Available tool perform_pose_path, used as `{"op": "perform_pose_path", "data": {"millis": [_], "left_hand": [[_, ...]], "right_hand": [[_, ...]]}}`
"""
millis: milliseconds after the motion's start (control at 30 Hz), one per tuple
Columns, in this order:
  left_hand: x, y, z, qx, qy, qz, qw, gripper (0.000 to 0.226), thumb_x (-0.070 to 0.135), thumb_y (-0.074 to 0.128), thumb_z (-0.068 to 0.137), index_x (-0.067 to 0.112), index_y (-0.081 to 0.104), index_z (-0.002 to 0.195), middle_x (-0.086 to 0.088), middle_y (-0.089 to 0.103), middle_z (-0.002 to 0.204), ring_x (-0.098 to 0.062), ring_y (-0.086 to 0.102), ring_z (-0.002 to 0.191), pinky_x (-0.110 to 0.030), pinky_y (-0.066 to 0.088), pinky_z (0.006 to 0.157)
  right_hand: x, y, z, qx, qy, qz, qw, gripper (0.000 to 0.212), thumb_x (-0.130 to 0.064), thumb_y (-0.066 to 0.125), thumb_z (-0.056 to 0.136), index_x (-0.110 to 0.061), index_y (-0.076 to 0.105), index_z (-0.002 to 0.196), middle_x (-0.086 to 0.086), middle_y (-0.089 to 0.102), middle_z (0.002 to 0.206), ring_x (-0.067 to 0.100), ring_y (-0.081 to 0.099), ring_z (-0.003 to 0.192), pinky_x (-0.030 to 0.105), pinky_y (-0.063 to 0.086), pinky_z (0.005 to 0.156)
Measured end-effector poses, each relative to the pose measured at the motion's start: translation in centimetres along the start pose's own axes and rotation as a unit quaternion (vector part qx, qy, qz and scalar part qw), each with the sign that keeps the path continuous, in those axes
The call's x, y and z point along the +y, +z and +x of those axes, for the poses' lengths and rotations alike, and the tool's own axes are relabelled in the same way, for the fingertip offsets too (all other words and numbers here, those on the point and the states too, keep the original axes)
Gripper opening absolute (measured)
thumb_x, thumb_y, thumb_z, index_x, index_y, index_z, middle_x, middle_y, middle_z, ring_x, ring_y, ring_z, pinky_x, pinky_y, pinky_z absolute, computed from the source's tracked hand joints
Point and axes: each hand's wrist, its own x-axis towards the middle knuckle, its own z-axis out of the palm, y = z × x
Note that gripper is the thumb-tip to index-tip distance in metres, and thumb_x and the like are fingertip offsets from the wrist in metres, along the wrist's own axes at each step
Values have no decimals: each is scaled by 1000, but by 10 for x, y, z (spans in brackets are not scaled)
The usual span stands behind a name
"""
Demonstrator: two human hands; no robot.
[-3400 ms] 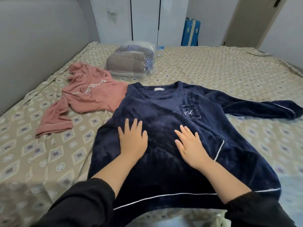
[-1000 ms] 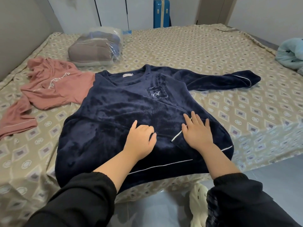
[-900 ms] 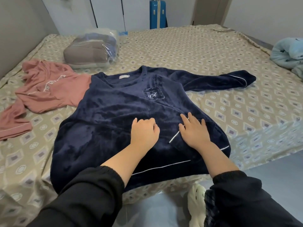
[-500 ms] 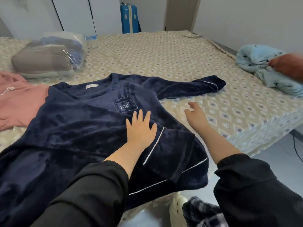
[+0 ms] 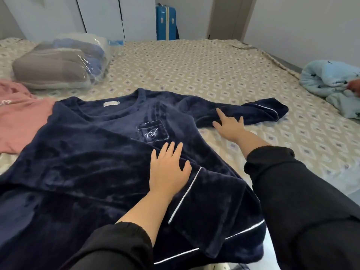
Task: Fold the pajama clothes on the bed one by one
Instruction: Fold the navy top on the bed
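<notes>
Right hand (image 5: 229, 127) has left the folded cuff (image 5: 206, 203) for the far sleeve (image 5: 253, 112), flat, gripping nothing. Left hand (image 5: 167, 170) presses the top (image 5: 87, 152) onto the bed (image 5: 194, 65), palm open. Sleeve fold looks next.

Patterned bed (image 5: 194, 65); pale wall (image 5: 302, 26); white wardrobe (image 5: 101, 16); blue suitcase (image 5: 165, 22) beside doorway (image 5: 228, 16).

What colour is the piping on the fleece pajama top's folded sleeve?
White piping on the navy fleece pajama top; head view.
</notes>
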Motion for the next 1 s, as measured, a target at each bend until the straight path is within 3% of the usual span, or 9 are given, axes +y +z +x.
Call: {"op": "perform_pose_path", "data": {"millis": [167, 300, 367, 433, 500, 600, 700, 833, 1000], "left_hand": [[1, -2, 1, -3, -4, -6, 1000, 61, 47, 33, 97, 27, 21, 153, 4, 21, 160, -13, 8, 149, -43, 2, 121], [1, -4, 0, -8, -7, -8, 1000, 59, 46, 32, 97, 26, 23, 153, 5, 21, 160, -12, 9, 149, -43, 2, 121], [2, -4, 0, -8, -9, -9, 1000, 59, 46, 33, 97, 26, 24, 152, 5, 22, 160, -12, 9, 149, -43, 2, 121], [2, -4, 0, -9, -10, -11, 1000, 58, 45, 33, 97, 25, 25, 152, 5, 22, 159, -12, 9, 148, -42, 2, 121], [2, -5, 0, -8, -11, -13, 1000, 58, 45, 33, 98, 25, 26, 152, 5, 23, 159, -12, 10, 148, -42, 2, 121], [2, -4, 0, -7, -11, -10, 1000, 58, 45, 33, 97, 25, 26, 152, 6, 23, 159, -11, 10, 148, -42, 2, 121], [1, -3, 1, -3, -11, -8, 1000, 58, 45, 33, 97, 25, 27, 151, 6, 24, 159, -11, 10, 148, -42, 2, 121], [1, -2, 2, 3, -11, -15, 1000, 57, 44, 34, 97, 25, 29, 151, 7, 27, 158, -11, 13, 148, -41, 3, 121], [0, -1, 1, 10, -10, -16, 1000, 56, 43, 36, 97, 24, 33, 149, 6, 30, 156, -11, 15, 147, -42, 5, 120]], "right_hand": [[-2, 2, 2, -16, -1, -152, 988, 46, -35, 30, 101, -31, 31, 147, 13, 42, 143, 35, 33, 132, 52, 21, 110], [2, -1, -2, 8, -67, -211, 975, 22, -23, 54, 90, -22, 63, 110, 11, 33, 149, 33, 25, 138, 55, 5, 116], [5, -2, -5, -10, -71, -153, 986, 15, -20, 55, 87, -15, 59, 100, 9, 54, 125, 31, 47, 119, 55, 19, 115], [8, -2, -10, -11, -46, -55, 997, 29, -21, 56, 87, -13, 51, 115, 9, 59, 111, 28, 56, 98, 47, 43, 97], [10, -5, -8, -5, -19, -7, 1000, 51, -26, 52, 92, -14, 37, 139, 13, 57, 123, 32, 56, 108, 45, 48, 91], [17, -10, 0, 101, 78, 108, 986, 47, -28, 43, 96, -11, 43, 140, 21, 47, 137, 38, 46, 122, 46, 42, 101], [33, -20, 1, 205, 265, 352, 874, 43, -28, 45, 94, -18, 50, 136, 18, 38, 142, 36, 45, 124, 40, 39, 104], [43, -37, -2, 77, 374, 650, 658, 67, -41, 45, 98, -9, 18, 150, 15, 30, 152, 30, 33, 138, 36, 31, 108], [50, -42, -10, 104, 309, 773, 545, 59, -38, 59, 92, -17, 39, 142, 4, 46, 143, 21, 47, 127, 30, 42, 94]]}}
